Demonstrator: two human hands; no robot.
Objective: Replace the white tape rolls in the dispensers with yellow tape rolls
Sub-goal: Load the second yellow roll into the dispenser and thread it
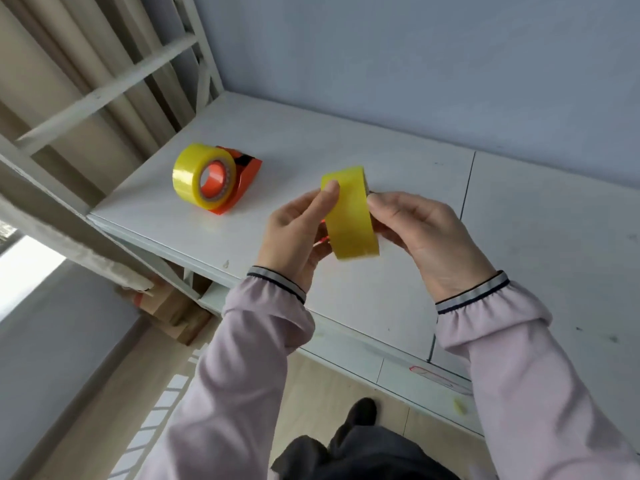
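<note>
Holding: a yellow tape roll (349,213) is gripped between both hands above the white shelf top (346,140), its broad outer band turned toward the camera.
Left hand: the left hand (298,233) is closed on the roll's left side, with the thumb (329,194) pressed flat on the upper part of the outer band and the fingers curled behind.
Right hand: the right hand (426,233) is closed on the roll's right edge; the fingertips are tucked against the roll and mostly hidden by it.
Hidden part: a sliver of orange is seen under the left palm, just beside the roll; what it belongs to cannot be told.
Loaded dispenser: an orange tape dispenser (242,178) is lying on the shelf top, well apart from the hands to the left, with a second yellow roll (197,178) seated on its orange hub.
Sleeves: pale pink sleeves (249,341) with striped cuffs are worn on both arms.
Below: cardboard boxes (169,310) are stored under the shelf, and a dark shoe (362,412) is seen on the wooden floor.
</note>
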